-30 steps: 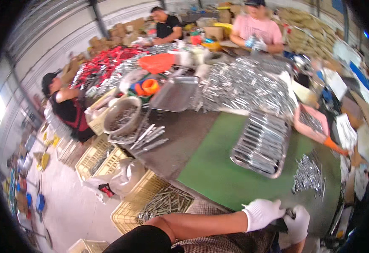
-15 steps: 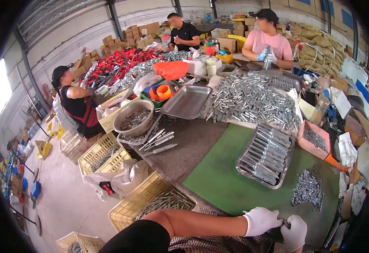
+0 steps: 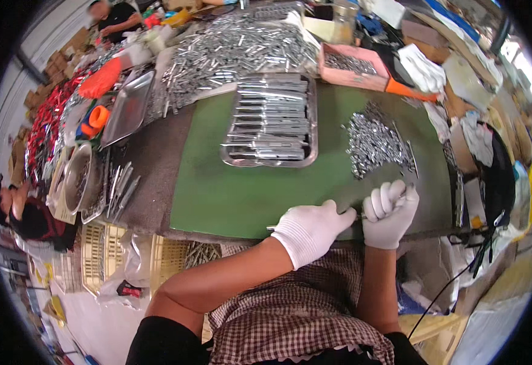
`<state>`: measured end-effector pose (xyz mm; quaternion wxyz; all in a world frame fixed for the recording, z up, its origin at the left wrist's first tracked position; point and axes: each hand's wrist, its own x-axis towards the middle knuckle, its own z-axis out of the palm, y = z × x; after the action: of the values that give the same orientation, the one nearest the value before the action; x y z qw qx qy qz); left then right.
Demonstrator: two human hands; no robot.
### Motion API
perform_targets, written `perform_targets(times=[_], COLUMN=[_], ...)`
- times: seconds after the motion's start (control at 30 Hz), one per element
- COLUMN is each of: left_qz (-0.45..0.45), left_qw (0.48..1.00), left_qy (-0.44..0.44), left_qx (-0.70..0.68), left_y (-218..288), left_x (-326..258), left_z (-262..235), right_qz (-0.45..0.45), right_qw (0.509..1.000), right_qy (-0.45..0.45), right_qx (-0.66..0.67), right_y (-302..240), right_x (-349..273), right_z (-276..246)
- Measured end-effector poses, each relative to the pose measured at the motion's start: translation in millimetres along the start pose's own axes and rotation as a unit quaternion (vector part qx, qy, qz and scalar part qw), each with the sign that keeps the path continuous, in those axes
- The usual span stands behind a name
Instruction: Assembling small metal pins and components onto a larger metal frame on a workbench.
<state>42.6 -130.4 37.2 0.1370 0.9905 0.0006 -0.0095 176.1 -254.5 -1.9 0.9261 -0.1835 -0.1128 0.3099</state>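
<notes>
Both gloved hands meet at the green mat's (image 3: 229, 194) near edge. Left hand (image 3: 310, 231) pinches a thin metal rod (image 3: 356, 214); right hand (image 3: 390, 213) fists around its other end.

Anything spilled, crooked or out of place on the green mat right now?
Nothing looks spilled or damaged. The steel tray sits square on the green mat, its metal rods lying in rows. The loose pile of small metal parts lies right of it. Both gloved hands, left and right, work at the mat's near edge.

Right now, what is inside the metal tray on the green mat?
The metal tray holds long silvery metal rods laid side by side in rows, filling most of it. The tray bottom beneath the rods is mostly covered, so anything lying under them cannot be seen.
</notes>
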Motion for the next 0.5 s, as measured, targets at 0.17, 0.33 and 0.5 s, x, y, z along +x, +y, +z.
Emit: perform_targets(times=[0.17,0.33,0.5], left_qz=[-0.003,-0.003,-0.008], left_qw=[1.000,1.000,0.996], left_qy=[-0.009,-0.008,0.024], left_qx=[0.016,0.025,0.088], left_y=[7.9,12.9,30.1], left_x=[1.2,1.8,12.8], left_z=[2.9,2.8,-10.0], right_qz=[-0.009,-0.023,-0.060], right_qw=[0.997,0.982,0.965], right_qy=[0.014,0.022,0.022], right_qx=[-0.078,-0.185,-0.254], right_y=[3.1,10.6,6.8], right_x=[-12.7,-21.5,-21.7], right_z=[7.2,4.4,7.6])
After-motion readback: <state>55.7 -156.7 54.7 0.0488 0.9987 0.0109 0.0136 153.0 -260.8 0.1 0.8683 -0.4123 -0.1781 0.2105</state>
